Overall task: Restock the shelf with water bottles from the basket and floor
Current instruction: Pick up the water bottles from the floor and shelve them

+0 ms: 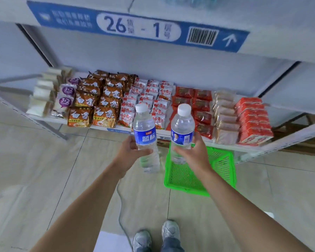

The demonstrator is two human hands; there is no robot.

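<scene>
My left hand [130, 149] clamps one upright water bottle [145, 137]; my right hand [196, 153] clamps another bottle [182, 132], green basket [224, 171] below my fingers.

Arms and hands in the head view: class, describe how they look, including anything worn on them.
Both forearms are bare up to the frame edge; no sleeves show. The left hand and right hand wear no gloves, and no watch, bracelet or ring is visible. Nothing is marked on them.
</scene>
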